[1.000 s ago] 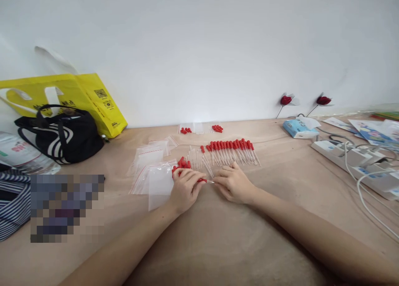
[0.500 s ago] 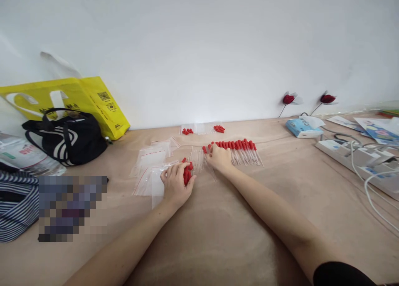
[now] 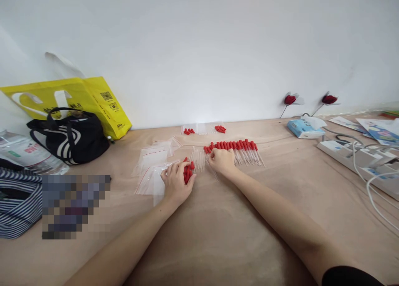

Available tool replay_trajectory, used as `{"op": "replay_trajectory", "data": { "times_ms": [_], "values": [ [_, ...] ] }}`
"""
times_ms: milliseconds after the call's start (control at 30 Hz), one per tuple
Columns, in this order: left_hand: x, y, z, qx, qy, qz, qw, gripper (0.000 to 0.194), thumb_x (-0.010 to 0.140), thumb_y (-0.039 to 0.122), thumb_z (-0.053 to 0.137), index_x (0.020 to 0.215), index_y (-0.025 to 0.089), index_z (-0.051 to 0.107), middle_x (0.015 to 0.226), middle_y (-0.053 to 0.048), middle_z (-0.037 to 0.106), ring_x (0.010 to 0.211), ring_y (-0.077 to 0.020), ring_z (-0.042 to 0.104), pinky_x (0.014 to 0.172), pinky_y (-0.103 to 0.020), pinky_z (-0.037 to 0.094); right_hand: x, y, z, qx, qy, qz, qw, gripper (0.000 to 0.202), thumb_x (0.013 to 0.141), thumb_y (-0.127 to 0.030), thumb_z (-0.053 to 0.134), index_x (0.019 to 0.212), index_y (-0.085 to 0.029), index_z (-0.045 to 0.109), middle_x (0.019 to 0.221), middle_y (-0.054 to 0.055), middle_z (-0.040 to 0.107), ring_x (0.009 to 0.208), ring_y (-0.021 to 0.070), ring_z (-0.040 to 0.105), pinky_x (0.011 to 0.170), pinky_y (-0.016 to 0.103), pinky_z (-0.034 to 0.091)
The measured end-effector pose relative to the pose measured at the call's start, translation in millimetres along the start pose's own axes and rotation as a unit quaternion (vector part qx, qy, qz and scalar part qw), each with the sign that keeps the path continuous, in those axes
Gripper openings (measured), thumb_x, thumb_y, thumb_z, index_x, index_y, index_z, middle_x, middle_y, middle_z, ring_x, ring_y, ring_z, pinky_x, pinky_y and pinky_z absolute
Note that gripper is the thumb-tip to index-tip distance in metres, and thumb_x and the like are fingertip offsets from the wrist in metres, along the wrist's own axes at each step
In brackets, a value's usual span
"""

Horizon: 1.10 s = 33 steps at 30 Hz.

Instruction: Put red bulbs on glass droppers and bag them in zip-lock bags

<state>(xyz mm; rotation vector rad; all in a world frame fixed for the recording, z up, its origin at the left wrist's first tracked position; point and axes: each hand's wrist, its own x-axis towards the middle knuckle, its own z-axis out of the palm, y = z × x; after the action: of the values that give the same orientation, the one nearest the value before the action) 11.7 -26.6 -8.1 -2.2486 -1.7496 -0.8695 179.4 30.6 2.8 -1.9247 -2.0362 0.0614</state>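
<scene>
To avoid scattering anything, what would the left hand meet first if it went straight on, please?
The left hand would probably first meet the loose red caps right beside it, though depth is unclear.

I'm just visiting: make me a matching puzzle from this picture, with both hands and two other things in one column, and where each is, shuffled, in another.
1. left hand
2. right hand
3. yellow bag
4. blue tissue pack

A. behind the black bag
B. at the row of red-topped clear tubes
C. near the white power strip
D. at the loose red caps

Pairs: 1-D, 2-B, 3-A, 4-C
</scene>
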Motion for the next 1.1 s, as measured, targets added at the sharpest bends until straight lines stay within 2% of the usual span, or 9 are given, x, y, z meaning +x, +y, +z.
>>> {"op": "replay_trajectory", "data": {
  "times_ms": [267,433,700,833,933,1100],
  "values": [
    [5.0,-4.8,-3.0,0.031,-0.008,-0.022,0.999,0.025,0.068,0.040,0.061,0.083,0.021,0.054,0.097,-0.007,0.057,0.094,-0.0267,0.048,0.082,-0.043,0.028,-23.2,-0.6,-13.3,-0.022,-0.088,-0.014,0.996,0.027,0.074,-0.039,0.048,0.074,-0.016,0.063,0.080,0.010,0.066,0.081,0.0227,0.059,0.080,0.038,0.029],
    [4.0,-4.6,-6.0,0.048,0.004,0.006,0.999,0.028,0.065,0.047,0.062,0.074,0.020,0.056,0.097,-0.007,0.056,0.094,-0.0263,0.048,0.084,-0.044,0.025,-24.9,-5.2,-14.4,-0.044,-0.093,-0.019,0.994,0.028,0.075,-0.035,0.045,0.076,-0.014,0.063,0.079,0.012,0.065,0.079,0.0230,0.059,0.079,0.039,0.030],
    [4.2,-8.2,-5.5,0.061,0.012,0.014,0.998,0.022,0.073,0.043,0.056,0.074,0.021,0.059,0.095,-0.007,0.057,0.091,-0.0252,0.049,0.083,-0.044,0.025,-22.4,-6.8,-13.1,-0.033,-0.119,0.008,0.992,0.028,0.075,-0.033,0.044,0.079,-0.014,0.063,0.081,0.013,0.066,0.081,0.0234,0.059,0.083,0.042,0.030],
    [17.0,-8.0,-4.5,0.072,0.013,0.014,0.997,0.022,0.072,0.043,0.056,0.076,0.021,0.060,0.095,-0.007,0.056,0.091,-0.0263,0.047,0.083,-0.045,0.025,-20.9,-4.6,-14.8,-0.020,-0.115,0.007,0.993,0.028,0.075,-0.035,0.044,0.071,-0.015,0.063,0.079,0.012,0.066,0.081,0.0240,0.059,0.082,0.042,0.031],
    [29.1,-6.7,-1.4,0.085,0.005,0.022,0.996,0.026,0.068,0.047,0.059,0.069,0.021,0.060,0.094,-0.008,0.055,0.091,-0.0276,0.045,0.083,-0.047,0.025,-22.6,-1.2,-17.5,0.004,-0.106,-0.001,0.994,0.029,0.076,-0.036,0.043,0.063,-0.016,0.061,0.075,0.010,0.066,0.077,0.0226,0.059,0.077,0.038,0.033],
    [37.9,-2.1,2.9,0.098,-0.002,0.058,0.993,0.024,0.067,0.042,0.061,0.057,0.019,0.058,0.091,-0.008,0.055,0.092,-0.0265,0.045,0.088,-0.050,0.021,-35.5,15.2,-17.9,0.057,-0.039,-0.041,0.997,0.027,0.078,-0.035,0.043,0.064,-0.018,0.058,0.067,0.003,0.064,0.069,0.0175,0.057,0.078,0.035,0.029]
  ]
}}
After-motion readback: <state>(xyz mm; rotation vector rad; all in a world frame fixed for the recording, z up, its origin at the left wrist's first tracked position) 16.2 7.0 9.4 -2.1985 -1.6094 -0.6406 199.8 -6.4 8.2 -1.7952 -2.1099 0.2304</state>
